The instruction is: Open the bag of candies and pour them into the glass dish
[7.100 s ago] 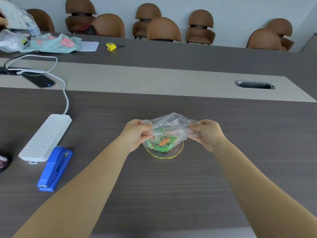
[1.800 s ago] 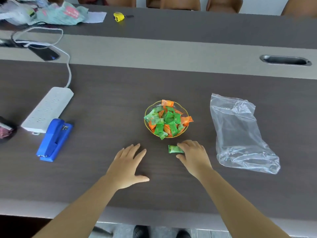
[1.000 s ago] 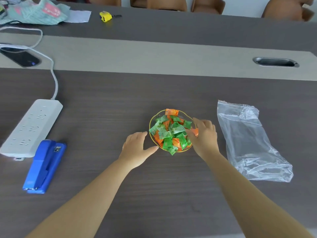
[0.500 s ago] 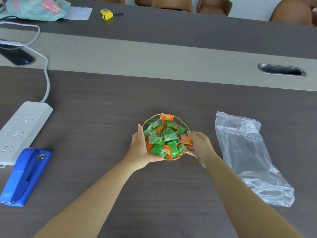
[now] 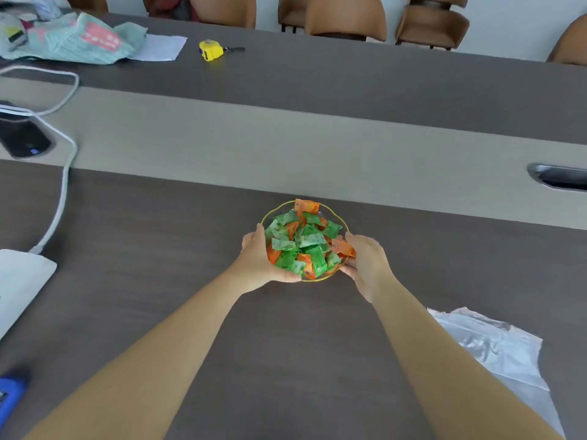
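A small glass dish point(image 5: 272, 212) with a yellow rim sits in the middle of the dark table, heaped with green and orange wrapped candies point(image 5: 305, 241). My left hand point(image 5: 257, 258) grips the dish's left side and my right hand point(image 5: 365, 265) grips its right side. The clear plastic bag point(image 5: 495, 347) lies flat and empty on the table at the lower right, partly behind my right forearm.
A white power strip point(image 5: 19, 281) with its cable lies at the left, a blue stapler point(image 5: 9, 398) at the lower left corner. A phone point(image 5: 23, 141), a yellow tape measure point(image 5: 210, 49) and a green cloth bag point(image 5: 79, 38) lie farther back. A cable slot point(image 5: 559, 177) is at right.
The bag was emptied into the dish and laid down at the right. My right hand picked up a stray candy, then both hands closed on the dish and pushed it away from me.
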